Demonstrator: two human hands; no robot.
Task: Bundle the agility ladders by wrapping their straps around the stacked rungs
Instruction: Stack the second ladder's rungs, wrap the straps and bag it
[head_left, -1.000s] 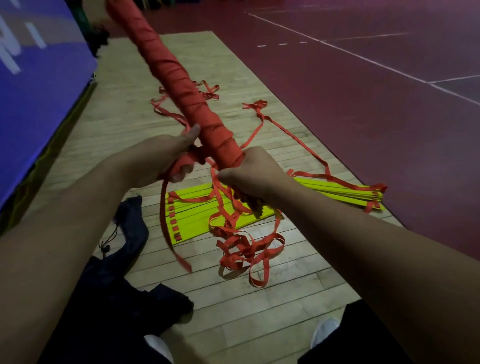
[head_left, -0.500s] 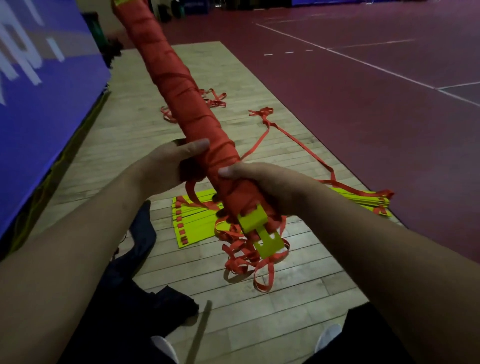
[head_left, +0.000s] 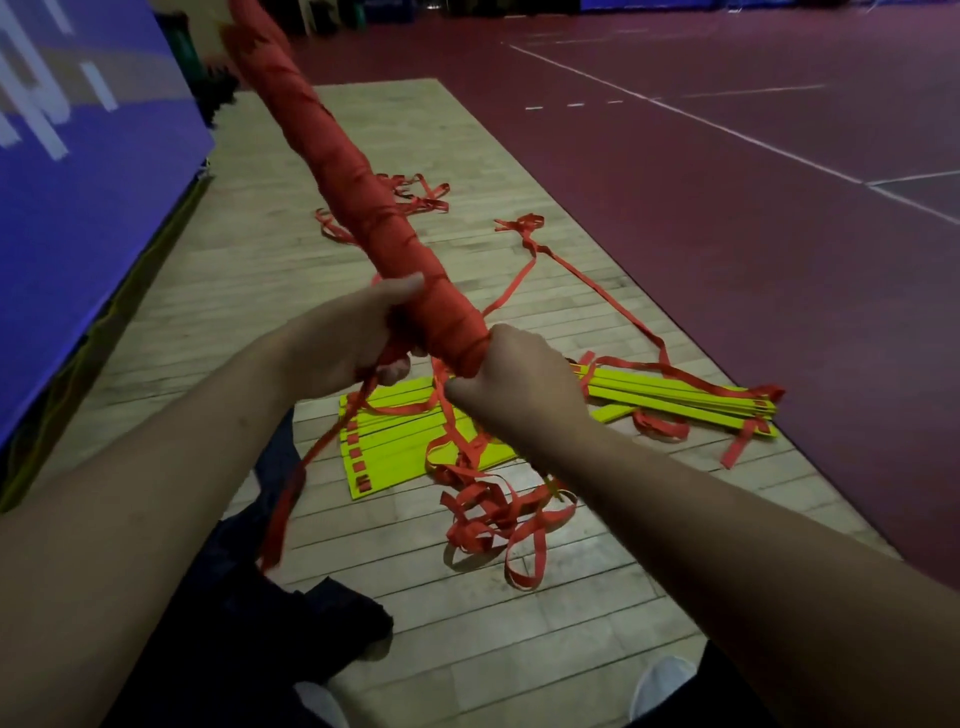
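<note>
Centrally, a long cylindrical bundle of rungs wound in red-orange woven strap (head_left: 363, 202) slants up and to the left above the wooden plank floor (head_left: 467, 639). The left hand (head_left: 353, 338) grips its shaft; the right hand (head_left: 514, 382) curls round its near end. Flat yellow plastic rungs (head_left: 395, 447) lie fanned on the planks beneath, among loose looped strap (head_left: 493, 519).

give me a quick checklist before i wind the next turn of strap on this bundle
1. Grip of left hand on wrapped bundle: ok, thumb over it.
2. Grip of right hand at the bundle's near end: ok.
3. Free hang of loose strap below left hand: ok.
4. Untangled strap pile on floor: not ok, looped heap.
5. Near end fully covered: cannot tell, right hand hides it.
</note>
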